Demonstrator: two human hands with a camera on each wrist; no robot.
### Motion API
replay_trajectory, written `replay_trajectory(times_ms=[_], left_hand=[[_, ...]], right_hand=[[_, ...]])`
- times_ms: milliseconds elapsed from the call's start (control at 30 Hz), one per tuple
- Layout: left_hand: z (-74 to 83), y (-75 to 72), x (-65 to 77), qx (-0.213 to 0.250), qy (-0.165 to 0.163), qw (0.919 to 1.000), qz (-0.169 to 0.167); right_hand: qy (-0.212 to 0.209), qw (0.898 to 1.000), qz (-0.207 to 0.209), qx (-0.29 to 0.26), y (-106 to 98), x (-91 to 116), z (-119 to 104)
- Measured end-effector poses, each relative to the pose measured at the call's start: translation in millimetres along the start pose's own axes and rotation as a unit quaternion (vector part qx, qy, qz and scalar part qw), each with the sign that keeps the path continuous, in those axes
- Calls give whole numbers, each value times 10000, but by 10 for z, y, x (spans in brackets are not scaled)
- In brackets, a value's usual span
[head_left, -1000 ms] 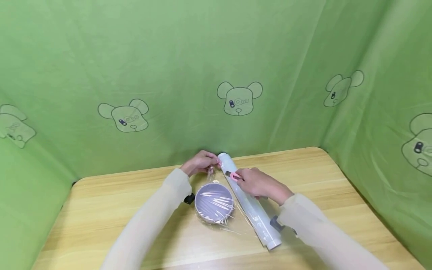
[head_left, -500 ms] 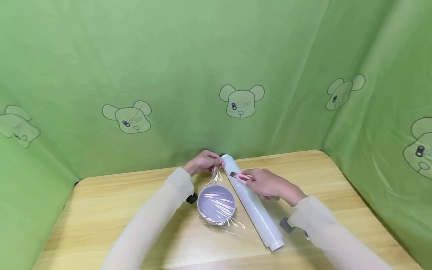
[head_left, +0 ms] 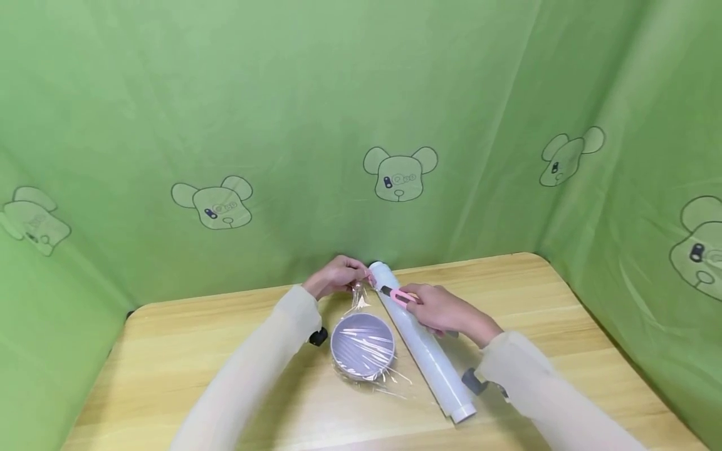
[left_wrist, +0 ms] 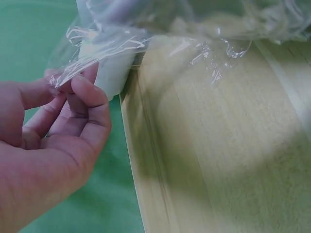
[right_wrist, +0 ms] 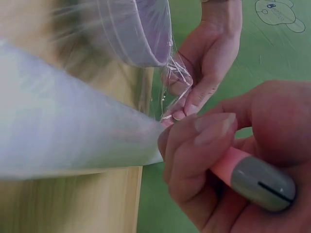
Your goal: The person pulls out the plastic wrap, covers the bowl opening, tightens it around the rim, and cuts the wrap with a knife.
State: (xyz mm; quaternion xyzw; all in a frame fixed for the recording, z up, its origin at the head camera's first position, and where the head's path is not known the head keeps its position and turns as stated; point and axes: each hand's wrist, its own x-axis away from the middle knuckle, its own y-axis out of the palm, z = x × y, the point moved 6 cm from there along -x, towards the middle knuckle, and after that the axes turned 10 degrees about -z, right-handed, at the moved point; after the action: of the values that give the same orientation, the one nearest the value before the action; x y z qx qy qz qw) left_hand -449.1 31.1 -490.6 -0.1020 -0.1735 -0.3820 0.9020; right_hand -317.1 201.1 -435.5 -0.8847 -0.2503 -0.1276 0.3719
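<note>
Clear cling film (left_wrist: 104,56) stretches over a round lavender bowl (head_left: 363,346), with shiny creases across its mouth. My left hand (head_left: 340,275) pinches the gathered edge of the film between thumb and fingers, beyond the bowl. Right of the bowl lies a long white roll of cling film (head_left: 423,347), slanting away from me. My right hand (head_left: 442,310) grips a pink utility knife (head_left: 403,297) over the roll. The knife's dark tip points toward the left hand, close to the film by the roll's far end. In the right wrist view the knife's grey end (right_wrist: 262,183) sticks out of the fist.
The light wooden table (head_left: 220,351) has rounded far corners. A green curtain (head_left: 304,125) with printed bear heads rises right behind its far edge and along both sides. Dark wrist mounts sit on both sleeves, the left one (head_left: 318,337) close beside the bowl.
The right hand drew back a little to the right with the knife, then came slightly left again, its tip near the film. The left hand keeps its pinch. The view has shifted slightly.
</note>
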Motion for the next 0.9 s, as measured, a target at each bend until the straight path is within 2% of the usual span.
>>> replay_trajectory(times_ms=[167, 400, 900], left_hand=[[-36, -7, 6, 165, -22, 9998, 90], [-2, -19, 16, 42, -14, 10000, 56], [5, -20, 31, 82, -89, 9999, 55]], right_hand=[[181, 9995, -85, 241, 28, -29, -28], [227, 9989, -334, 248, 21, 16, -42], [361, 9984, -422, 141, 95, 272, -16]])
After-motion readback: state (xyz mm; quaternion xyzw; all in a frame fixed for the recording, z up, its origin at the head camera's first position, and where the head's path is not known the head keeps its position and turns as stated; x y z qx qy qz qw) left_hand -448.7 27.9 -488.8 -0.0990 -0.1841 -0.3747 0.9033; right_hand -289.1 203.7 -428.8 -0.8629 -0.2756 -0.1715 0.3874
